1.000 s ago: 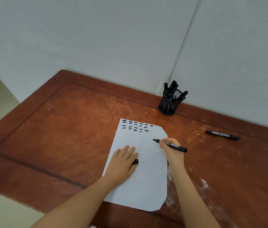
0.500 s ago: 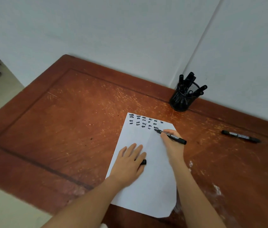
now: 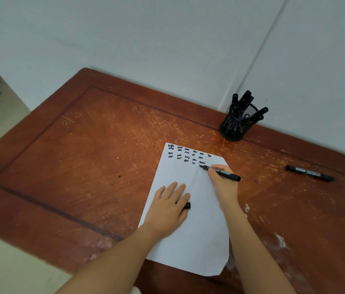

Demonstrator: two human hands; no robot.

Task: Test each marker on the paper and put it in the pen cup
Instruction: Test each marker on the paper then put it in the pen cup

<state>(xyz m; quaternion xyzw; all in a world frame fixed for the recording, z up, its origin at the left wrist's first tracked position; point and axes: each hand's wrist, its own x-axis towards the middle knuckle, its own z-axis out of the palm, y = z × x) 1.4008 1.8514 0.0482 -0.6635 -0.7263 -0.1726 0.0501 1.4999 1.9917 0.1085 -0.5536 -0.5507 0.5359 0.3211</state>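
One sheet of white paper (image 3: 190, 230) lies on the worn brown counter (image 3: 82, 166), its near edge towards the person. The left hand (image 3: 167, 209) rests palm down on the sheet, fingers spread flat, with one black marker cap (image 3: 187, 205) poking out from under its thumb side. Just beyond, the right hand (image 3: 223, 183) is closed in a writing grip around one uncapped black marker (image 3: 222, 172), whose tip touches the paper beside the rows of black test marks (image 3: 188, 154) along the far edge. One more capped marker (image 3: 310, 173) lies alone on the counter, well to the right. Farthest, in the corner, one black mesh pen cup (image 3: 234, 129) stands upright holding several markers; their number cannot be counted.
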